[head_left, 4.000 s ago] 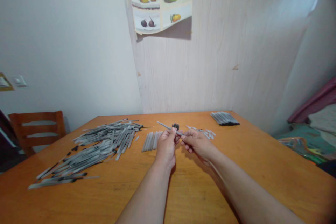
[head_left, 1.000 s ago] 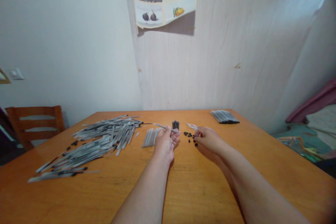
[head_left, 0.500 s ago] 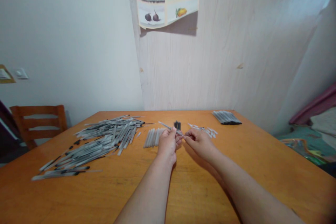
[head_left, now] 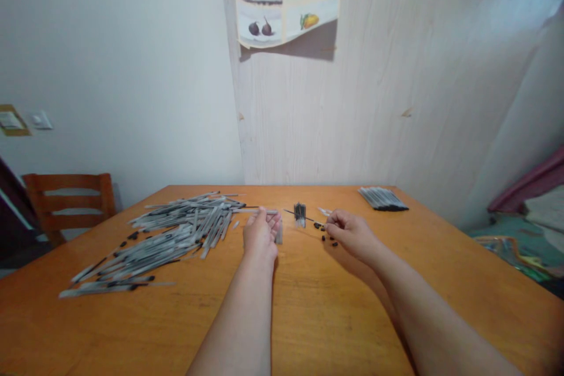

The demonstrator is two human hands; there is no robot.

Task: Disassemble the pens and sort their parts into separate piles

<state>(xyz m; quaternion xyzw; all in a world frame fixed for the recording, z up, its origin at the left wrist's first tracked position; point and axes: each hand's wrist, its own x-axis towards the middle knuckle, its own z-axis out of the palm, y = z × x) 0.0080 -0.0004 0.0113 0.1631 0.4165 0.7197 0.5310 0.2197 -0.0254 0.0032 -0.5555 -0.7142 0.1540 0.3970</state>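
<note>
Left hand (head_left: 261,236): gripping a tube (head_left: 272,212), now further left!
Right hand (head_left: 353,235): pinching a thin refill (head_left: 311,220).
Gap: just opened between them!

In front of the dark bundle (head_left: 300,213), a broad lane of bench (head_left: 312,305) lay open. Left of the bundle, upright-looking clear tubes (head_left: 279,234), the left hand (head_left: 259,236) and the pale tube (head_left: 247,211) in its fingers blocked the way, with the large heap (head_left: 171,249) farther left. Just right of it, black caps (head_left: 323,238) and the right hand (head_left: 352,235) stood in the way; a thin dark rod (head_left: 309,220) reached from that hand across the bundle. Behind the bundle, a strip allowed passage. Far right, the row of pens (head_left: 382,198) was an obstacle.
</note>
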